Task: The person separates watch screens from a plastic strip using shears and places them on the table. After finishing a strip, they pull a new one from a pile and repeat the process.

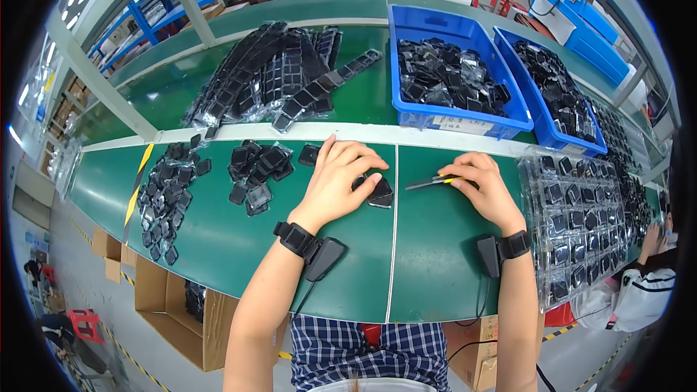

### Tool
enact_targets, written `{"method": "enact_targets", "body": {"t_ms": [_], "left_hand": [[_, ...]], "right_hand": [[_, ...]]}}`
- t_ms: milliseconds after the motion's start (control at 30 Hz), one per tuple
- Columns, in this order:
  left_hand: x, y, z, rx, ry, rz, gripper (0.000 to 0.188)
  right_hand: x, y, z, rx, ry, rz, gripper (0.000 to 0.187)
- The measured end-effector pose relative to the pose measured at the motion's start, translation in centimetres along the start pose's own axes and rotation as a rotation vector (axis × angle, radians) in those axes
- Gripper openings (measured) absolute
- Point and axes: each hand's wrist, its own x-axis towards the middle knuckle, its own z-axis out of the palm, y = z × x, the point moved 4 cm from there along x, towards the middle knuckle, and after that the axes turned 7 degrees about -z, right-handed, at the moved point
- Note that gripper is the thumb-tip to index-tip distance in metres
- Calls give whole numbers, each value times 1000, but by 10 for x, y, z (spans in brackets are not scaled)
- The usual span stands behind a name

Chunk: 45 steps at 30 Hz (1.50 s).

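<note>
My left hand (336,183) bends its fingers over a small group of black square pieces (380,194) in clear wrapping, thumb and fingers closed around them against the green bench. Gripped in my right hand (485,187) is a slim, dark, knife-like tool (425,183) with a yellow part; its tip points left toward those pieces, apart from them. Just left of my left hand, a single black square (308,154) lies alone. Beyond it sit a heap of similar squares (259,167) and a wider spread of them (167,199) at the far left.
Behind a white rail, long strips of wrapped black squares (268,65) are piled. Two blue bins (465,122) (573,147) hold many more squares. Clear trays of squares (577,221) stand right of my right arm. Cardboard boxes (218,327) are below the bench; another person's hand (648,239) shows far right.
</note>
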Motion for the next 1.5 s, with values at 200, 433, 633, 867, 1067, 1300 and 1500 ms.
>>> {"method": "enact_targets", "body": {"t_ms": [200,433,633,867,1067,1300,1500], "left_hand": [[-4,17,14,325,143,21,39],[-9,-38,21,491,240,-303,44],[-20,-59,-8,756,217,-583,53],[-11,-67,-45,623,344,-504,66],[-10,-90,-32,609,271,-603,66],[-1,-47,-31,628,339,-318,50],[3,1,-5,691,-12,-41,34]], "right_hand": [[1,8,-5,83,167,64,26],[0,12,-1,108,180,67,27],[-1,14,-1,61,147,76,28],[-1,13,4,51,145,76,27],[-1,11,6,29,138,36,29],[-1,7,4,-31,167,46,28],[1,2,12,-46,188,58,28]]}}
